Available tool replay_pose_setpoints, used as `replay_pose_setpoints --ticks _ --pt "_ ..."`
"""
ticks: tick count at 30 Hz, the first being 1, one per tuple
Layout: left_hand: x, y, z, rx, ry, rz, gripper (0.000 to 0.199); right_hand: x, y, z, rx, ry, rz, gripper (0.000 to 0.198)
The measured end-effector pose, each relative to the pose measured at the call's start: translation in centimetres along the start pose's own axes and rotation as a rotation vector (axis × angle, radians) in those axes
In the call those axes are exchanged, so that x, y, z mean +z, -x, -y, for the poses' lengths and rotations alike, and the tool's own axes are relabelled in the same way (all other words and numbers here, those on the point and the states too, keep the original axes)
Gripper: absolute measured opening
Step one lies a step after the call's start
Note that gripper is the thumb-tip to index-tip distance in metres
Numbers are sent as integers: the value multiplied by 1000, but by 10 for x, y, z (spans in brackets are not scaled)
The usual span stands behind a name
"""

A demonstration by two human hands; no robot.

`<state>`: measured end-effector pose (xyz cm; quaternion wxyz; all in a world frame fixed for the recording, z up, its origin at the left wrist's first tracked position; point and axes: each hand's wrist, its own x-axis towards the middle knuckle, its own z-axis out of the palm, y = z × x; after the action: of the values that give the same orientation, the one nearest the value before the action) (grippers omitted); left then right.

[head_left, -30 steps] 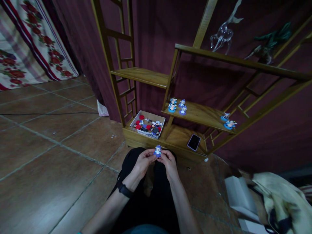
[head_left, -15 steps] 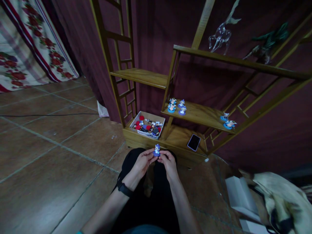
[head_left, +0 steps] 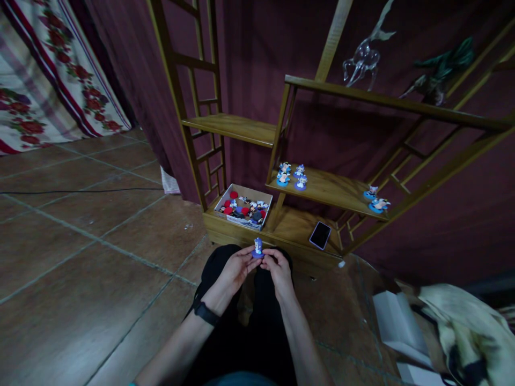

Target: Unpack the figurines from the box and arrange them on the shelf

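A small purple-and-white figurine (head_left: 258,246) on a round purple base stands upright between my two hands, just above my knees. My left hand (head_left: 237,268) grips its base from the left side. From the right, the fingertips of my right hand (head_left: 278,269) pinch the base's edge. Beyond my hands, a shallow cardboard box (head_left: 248,222) holds several loose figurines with red, purple and dark bases. On the shelf (head_left: 330,187) to the right, two purple figurines (head_left: 300,182) stand beside blue-based figurines (head_left: 283,178). Two more blue-based figurines (head_left: 379,205) are at its right end.
A phone (head_left: 320,235) lies on the low wooden ledge. A clear glass animal (head_left: 362,63) and a green ornament (head_left: 446,67) stand on the top shelf. White boxes (head_left: 402,327) and pale cloth (head_left: 462,316) lie on the floor at right. A thin cable (head_left: 80,191) crosses the tiles.
The purple figurine has turned about its upright axis between my fingers and shifted slightly left. My hands have otherwise kept their place.
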<state>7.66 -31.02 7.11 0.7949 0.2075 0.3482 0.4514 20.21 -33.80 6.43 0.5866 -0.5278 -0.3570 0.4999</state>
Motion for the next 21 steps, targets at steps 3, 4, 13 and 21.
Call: replay_pose_setpoints --ticks 3,4,13,21 --pt "0 0 2 16 -1 15 30 0 0 1 2 -2 -5 20" --pt "0 0 2 22 -1 14 29 0 1 2 1 -6 -7 20" --pt "7 5 4 66 -8 10 25 -3 1 1 25 -48 5 23" --pt "6 6 7 96 -25 -9 26 -4 -1 -2 20 -53 7 25"
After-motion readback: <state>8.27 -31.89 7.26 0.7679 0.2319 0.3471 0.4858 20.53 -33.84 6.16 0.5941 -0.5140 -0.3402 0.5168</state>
